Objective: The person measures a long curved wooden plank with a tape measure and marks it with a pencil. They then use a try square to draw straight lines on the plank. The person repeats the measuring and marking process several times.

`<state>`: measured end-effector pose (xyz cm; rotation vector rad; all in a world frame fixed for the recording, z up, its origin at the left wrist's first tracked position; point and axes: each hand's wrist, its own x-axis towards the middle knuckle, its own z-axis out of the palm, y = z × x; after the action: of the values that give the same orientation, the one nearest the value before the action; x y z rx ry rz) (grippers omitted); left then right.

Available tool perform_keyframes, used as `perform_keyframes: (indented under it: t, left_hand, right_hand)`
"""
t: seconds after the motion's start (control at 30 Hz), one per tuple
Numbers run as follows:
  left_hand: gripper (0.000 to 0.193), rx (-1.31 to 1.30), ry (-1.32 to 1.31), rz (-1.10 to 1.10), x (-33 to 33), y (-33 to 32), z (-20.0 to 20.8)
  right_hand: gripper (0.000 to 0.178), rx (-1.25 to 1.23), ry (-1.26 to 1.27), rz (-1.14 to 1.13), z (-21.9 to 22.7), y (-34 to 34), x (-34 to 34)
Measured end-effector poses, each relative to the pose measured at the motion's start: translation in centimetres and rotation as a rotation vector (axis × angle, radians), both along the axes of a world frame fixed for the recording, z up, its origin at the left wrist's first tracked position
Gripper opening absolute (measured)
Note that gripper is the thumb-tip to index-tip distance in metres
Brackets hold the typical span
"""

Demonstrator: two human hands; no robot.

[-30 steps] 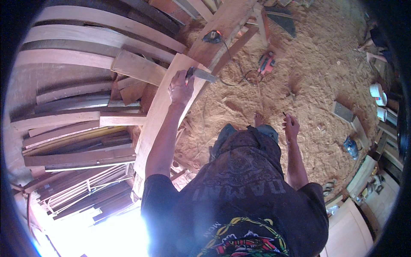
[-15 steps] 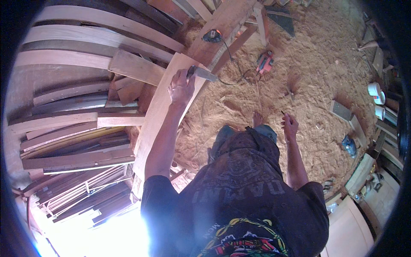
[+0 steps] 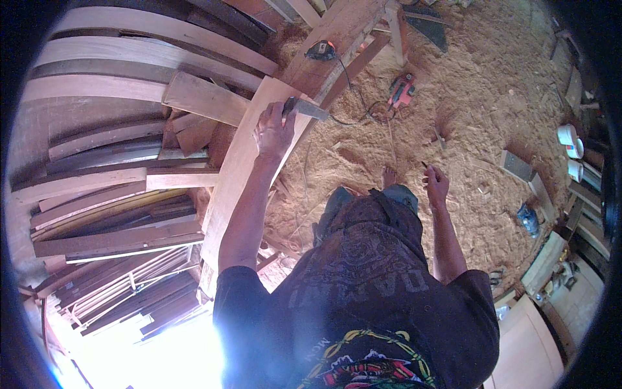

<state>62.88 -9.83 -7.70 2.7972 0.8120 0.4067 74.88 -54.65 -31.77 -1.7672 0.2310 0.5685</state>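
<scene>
My left hand (image 3: 275, 134) rests on a long pale board (image 3: 236, 162), its fingers closed on the dark stock of a try square (image 3: 311, 110). The square's flat grey blade reaches across the board's right edge, over the sawdust. Out to the right, away from the board, hangs my right hand (image 3: 438, 185). It pinches a short, thin dark stick (image 3: 425, 165) that looks like a pencil, its tip poking out past the fingers.
A thick plank bench (image 3: 343, 32) bears a dark corded power tool (image 3: 321, 50). On the sawdust-covered floor (image 3: 363, 149) lie a red power tool (image 3: 401, 91), a blue tool (image 3: 528, 220) and wood offcuts (image 3: 516, 166). Stacked boards (image 3: 116, 52) fill the left; white tubs (image 3: 566, 135) stand far right.
My right hand has shifted slightly up and to the left with the dark stick. The left hand and the try square stay nearly where they were on the board.
</scene>
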Motion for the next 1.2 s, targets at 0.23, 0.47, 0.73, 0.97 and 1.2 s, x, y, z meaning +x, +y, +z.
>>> perform_keyframes:
  t: [0.23, 0.47, 0.73, 0.97, 1.2]
  left_hand:
    - [0.035, 0.057, 0.045, 0.054, 0.3, 0.1, -0.4]
    - [0.034, 0.046, 0.070, 0.071, 0.5, -0.4, -0.2]
    - [0.030, 0.031, 0.068, 0.027, -0.3, -1.4, 1.4]
    - [0.024, -0.427, -0.101, 0.034, -4.9, -7.5, 5.2]
    - [0.019, -1.163, -0.328, 0.150, -7.6, -12.6, 7.6]
  right_hand:
    - [0.038, -0.014, 0.007, 0.015, 1.1, 0.4, 0.0]
    - [0.035, 0.114, 0.067, 0.019, 3.3, 2.0, 0.5]
    - [0.040, 0.326, 0.010, -0.032, 7.2, 4.3, 1.5]
    - [0.028, 0.118, -0.090, 0.194, 11.6, 7.3, 3.2]
    - [0.028, -0.115, -0.662, 0.617, 18.6, 14.4, -0.4]
